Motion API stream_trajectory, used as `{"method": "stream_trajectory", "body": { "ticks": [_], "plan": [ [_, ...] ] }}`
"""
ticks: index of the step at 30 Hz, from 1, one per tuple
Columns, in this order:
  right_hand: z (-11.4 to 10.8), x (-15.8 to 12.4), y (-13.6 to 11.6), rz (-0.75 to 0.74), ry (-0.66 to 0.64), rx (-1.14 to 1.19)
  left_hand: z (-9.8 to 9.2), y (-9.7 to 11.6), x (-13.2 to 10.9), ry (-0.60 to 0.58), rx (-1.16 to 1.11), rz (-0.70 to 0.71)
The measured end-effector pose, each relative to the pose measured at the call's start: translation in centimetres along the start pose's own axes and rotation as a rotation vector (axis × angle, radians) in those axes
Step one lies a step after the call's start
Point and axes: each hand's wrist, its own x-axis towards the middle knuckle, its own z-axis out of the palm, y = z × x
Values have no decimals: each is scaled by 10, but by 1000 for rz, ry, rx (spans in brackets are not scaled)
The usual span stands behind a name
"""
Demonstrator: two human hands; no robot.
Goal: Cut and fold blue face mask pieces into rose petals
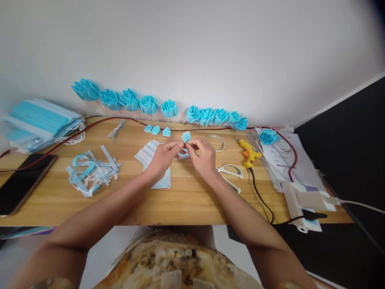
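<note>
Over the middle of the table, my left hand (166, 157) and my right hand (202, 155) meet with their fingertips closed on a small blue fabric piece (186, 137). It sticks up between the fingers; its lower part is hidden by them. Behind the left hand lie several cut blue petal pieces (155, 129) in a row. White and pale blue pleated mask fabric (161, 182) lies partly under my left hand. White-handled scissors (231, 171) rest beside my right wrist, their blades hidden by it.
Several blue fabric roses (148, 104) on sticks lean along the wall. A yellow glue gun (249, 153) and a power strip (296, 200) stand right, joined by a black cable. Left are fabric scraps (90, 170), stacked masks (42, 118) and a phone (25, 180). A tape ring (215, 142) lies behind the scissors.
</note>
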Motion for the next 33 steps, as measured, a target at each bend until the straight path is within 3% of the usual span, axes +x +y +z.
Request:
{"method": "stream_trajectory", "body": {
  "ticks": [6, 9, 14, 18, 21, 26, 33],
  "plan": [
    [-4, -1, -7, -88, -72, 1, -2, 2, 7, 60, -54, 28],
    [-8, -1, -10, -61, -92, 75, -6, 3, 11, 77, -88, 22],
    [-12, 9, -2, 249, 31, 398, -12, 3, 11, 91, -46, 48],
    [-6, 13, 6, 495, -174, 774, -13, 5, 6, 82, -27, 73],
    [1, 9, 7, 584, -270, 874, -13, 5, 3, 53, 5, 87],
    [4, 4, 5, 605, -257, 846, -13, 1, 1, 43, 118, 177],
    [0, 4, 9, 471, -214, 691, -17, 2, 3, 86, 183, 193]
  ]
}}
